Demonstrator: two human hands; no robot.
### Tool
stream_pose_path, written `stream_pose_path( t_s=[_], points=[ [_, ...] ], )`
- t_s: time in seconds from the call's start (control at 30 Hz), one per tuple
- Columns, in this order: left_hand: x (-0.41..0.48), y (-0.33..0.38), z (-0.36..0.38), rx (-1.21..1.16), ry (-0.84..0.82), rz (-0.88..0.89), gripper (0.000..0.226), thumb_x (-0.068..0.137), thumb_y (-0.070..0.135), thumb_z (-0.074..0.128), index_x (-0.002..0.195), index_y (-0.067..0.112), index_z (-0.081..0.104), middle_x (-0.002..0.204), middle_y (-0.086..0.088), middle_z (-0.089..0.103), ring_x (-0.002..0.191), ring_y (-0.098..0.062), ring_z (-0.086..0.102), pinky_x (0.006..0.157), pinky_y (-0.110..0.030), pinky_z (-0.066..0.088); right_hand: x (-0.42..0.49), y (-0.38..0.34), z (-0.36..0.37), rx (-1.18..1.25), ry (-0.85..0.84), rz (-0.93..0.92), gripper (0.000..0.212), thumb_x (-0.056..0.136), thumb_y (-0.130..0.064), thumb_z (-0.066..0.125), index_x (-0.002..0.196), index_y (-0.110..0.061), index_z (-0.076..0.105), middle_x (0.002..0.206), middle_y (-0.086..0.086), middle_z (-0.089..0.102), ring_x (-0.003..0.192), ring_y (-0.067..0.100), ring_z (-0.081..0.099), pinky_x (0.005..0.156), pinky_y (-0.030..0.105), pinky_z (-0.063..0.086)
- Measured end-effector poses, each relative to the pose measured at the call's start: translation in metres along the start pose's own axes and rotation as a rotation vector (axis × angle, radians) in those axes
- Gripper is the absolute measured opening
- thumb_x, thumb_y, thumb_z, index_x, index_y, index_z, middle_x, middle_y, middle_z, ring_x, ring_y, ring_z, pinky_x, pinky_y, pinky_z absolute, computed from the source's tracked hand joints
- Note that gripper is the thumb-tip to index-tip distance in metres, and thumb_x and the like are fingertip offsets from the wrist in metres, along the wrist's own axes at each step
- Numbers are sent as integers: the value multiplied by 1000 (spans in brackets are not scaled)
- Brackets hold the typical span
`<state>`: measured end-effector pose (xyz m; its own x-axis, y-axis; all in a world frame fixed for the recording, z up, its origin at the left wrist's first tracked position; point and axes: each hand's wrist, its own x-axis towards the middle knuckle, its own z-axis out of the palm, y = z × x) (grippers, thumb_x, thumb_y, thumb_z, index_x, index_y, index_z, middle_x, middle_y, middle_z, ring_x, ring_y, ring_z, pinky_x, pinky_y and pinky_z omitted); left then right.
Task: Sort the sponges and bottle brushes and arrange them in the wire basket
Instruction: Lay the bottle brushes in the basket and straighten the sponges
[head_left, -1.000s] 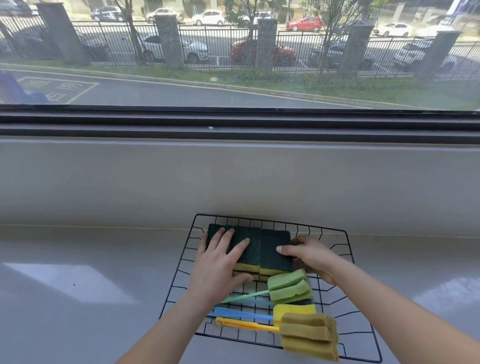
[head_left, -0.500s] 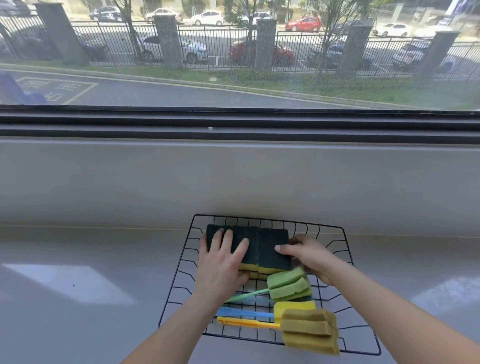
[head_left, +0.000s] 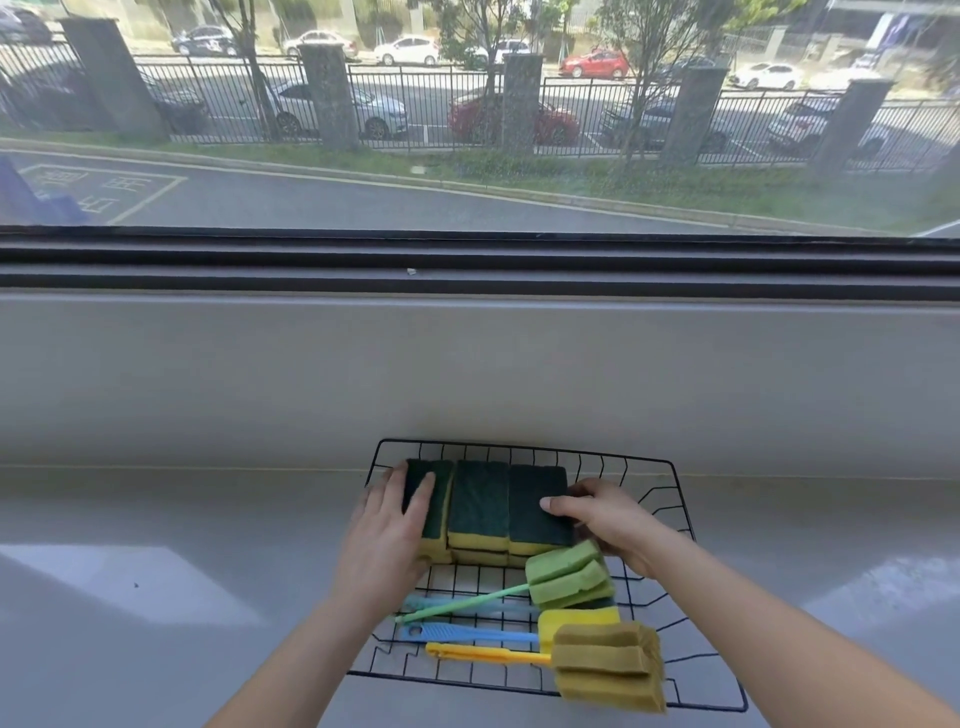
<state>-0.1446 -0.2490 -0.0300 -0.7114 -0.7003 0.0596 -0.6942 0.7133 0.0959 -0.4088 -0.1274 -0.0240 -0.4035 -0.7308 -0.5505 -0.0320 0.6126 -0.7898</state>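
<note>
Head view: left hand (head_left: 387, 525) lies flat-fingered on the sponges (head_left: 478, 499); right hand (head_left: 608, 519) fingers pinch the end sponge (head_left: 535, 501). Squeezing hard could pop one out.

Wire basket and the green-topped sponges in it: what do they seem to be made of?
The wire basket looks like thin metal rod, probably painted or coated in smooth black; the sign is its fine, stiff open grid. The sponges look like soft yellow foam below a dark green scouring layer, probably rough fibre, judging by its matte, slightly fuzzy top.
</note>
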Motion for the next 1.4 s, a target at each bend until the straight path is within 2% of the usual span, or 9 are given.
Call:
stream_pose_path(
  t_s=[0.27,0.33,0.43,0.6,0.77,0.87,1.0,1.1,1.4],
  points=[
    [4,-11,4,-50,24,74,94,59,16,91,142,16,47,145,-16,49,126,-39,53,109,-47,38,3,2,-1,-24,18,7,54,74,-43,85,113,-15,61,107,11,73,93,28,74,80,46,63],
    [5,-11,5,-44,24,68,92,63,17,88,144,19,43,149,-13,45,131,-36,48,114,-46,29,3,1,-1,-25,16,1,54,74,-41,85,114,-14,61,107,11,73,93,28,74,79,43,64],
    [7,-11,7,44,26,25,91,68,28,86,145,26,39,153,-4,41,145,-32,30,118,-56,13,2,-1,0,-13,12,-13,52,75,-36,86,114,-12,63,105,10,74,91,26,74,75,38,64],
    [8,-8,7,65,-6,-9,93,75,37,78,151,28,26,156,-6,34,145,-36,24,116,-58,24,3,-3,1,-55,21,-19,51,76,-39,84,113,-12,62,107,10,73,94,27,73,87,47,61],
    [8,-15,7,-77,-56,19,96,75,36,61,154,30,6,162,-4,10,149,-28,5,121,-51,10,1,-3,0,-57,27,-8,56,78,-43,82,119,-12,60,110,10,72,96,26,72,86,45,61],
    [5,-20,4,-240,-22,-5,83,80,35,61,153,33,21,162,-4,17,147,-25,15,120,-49,19,-1,-4,0,-63,27,-10,59,78,-45,81,122,-11,59,112,11,71,98,27,72,89,47,60],
    [5,-14,1,-195,21,11,67,86,35,68,147,29,40,156,-8,32,143,-27,28,117,-54,22,-1,-3,0,-67,35,-12,60,78,-45,81,122,-11,59,112,11,71,98,27,71,90,48,60],
    [6,-11,1,-203,63,5,65,82,30,75,141,22,50,149,-13,44,133,-33,43,109,-51,36,0,-3,-1,-60,32,-9,58,78,-43,82,121,-11,60,111,11,72,98,26,72,89,48,60],
    [2,-6,7,-125,93,0,63,81,30,75,138,19,53,141,-14,52,130,-35,47,100,-49,43,3,2,-1,-49,41,6,60,76,-46,83,122,-16,59,112,7,71,97,24,71,86,43,62]
  ],
)
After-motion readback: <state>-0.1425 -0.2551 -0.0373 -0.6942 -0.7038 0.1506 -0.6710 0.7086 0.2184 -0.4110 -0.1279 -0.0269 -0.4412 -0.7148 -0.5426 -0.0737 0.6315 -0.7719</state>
